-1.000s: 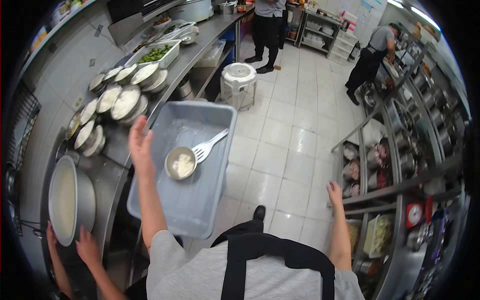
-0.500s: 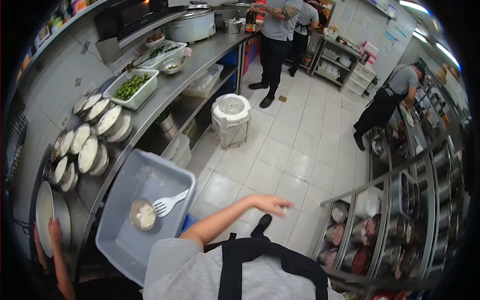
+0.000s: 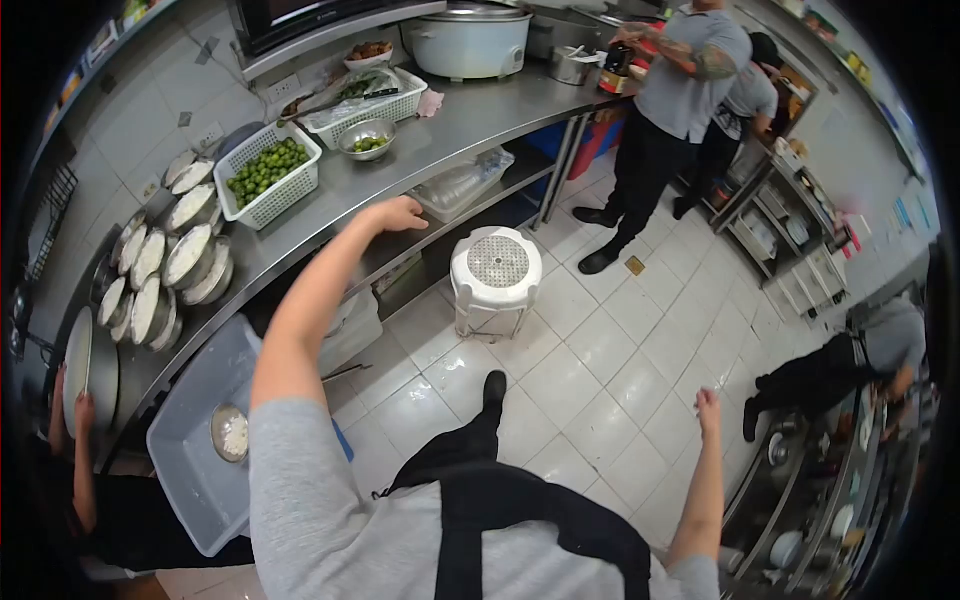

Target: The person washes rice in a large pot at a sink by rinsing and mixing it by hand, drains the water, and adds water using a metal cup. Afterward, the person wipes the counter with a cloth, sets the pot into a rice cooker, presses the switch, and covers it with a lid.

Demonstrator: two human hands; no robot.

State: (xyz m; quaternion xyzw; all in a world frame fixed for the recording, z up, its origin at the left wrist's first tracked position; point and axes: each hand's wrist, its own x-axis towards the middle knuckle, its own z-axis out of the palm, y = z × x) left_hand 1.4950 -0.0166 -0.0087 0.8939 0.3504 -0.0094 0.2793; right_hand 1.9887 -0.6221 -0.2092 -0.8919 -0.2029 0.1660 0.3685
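Observation:
My left hand (image 3: 398, 214) reaches forward beside the front edge of the steel counter (image 3: 440, 148). Its fingers are loosely bent and nothing shows in them. Nearest to it are the metal bowl of green fruit (image 3: 368, 140) on the counter and the clear plastic-wrapped container (image 3: 455, 190) on the shelf below. My right hand (image 3: 706, 404) hangs over the tiled floor at the right, its fingers curled in, holding nothing visible. A white stool (image 3: 498, 262) stands on the floor ahead, between my hands and touched by neither.
A white basket of green fruit (image 3: 268, 175) and several bowls of white food (image 3: 190, 255) line the counter. A grey tub (image 3: 185, 440) sits at my left. Another person's hand (image 3: 84, 412) is at a large round pan (image 3: 92, 370). Co-workers (image 3: 690, 90) stand further off.
My view has turned and advanced toward the counter and stool. My left arm has swung up and left to the counter edge. My right hand has come into view. The tub now lies further behind.

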